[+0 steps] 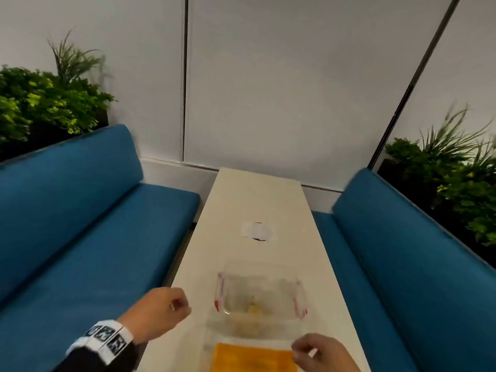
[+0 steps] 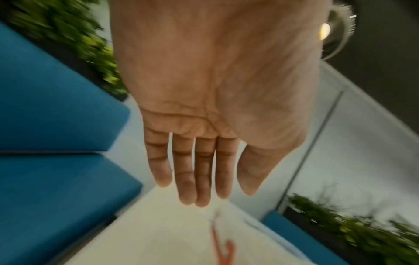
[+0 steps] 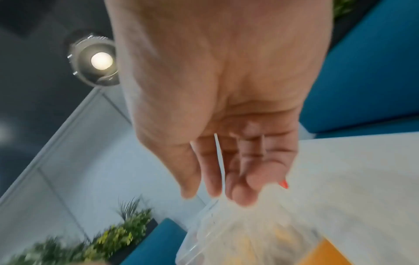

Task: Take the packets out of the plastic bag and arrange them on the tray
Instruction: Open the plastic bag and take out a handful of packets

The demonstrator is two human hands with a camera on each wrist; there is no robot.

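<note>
Peering through blur, I can barely make out the packets inside the plastic bag, which lies on the table beyond the half-cropped orange tray. My left hand hangs with straight fingers over the table's left edge, holding nothing. My right hand hovers relaxed at the bag's right corner, with bare tabletop stretching beyond.

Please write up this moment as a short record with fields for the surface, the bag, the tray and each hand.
surface: long white table between blue benches
bag: clear plastic bag with red handles, lying on the table, blurred yellowish contents inside
tray: flat orange tray at the near edge, no packets visible on it
left hand: fingers straight, holding nothing, above the table's left edge
right hand: empty, fingertips at the bag's near edge; contact unclear
</note>
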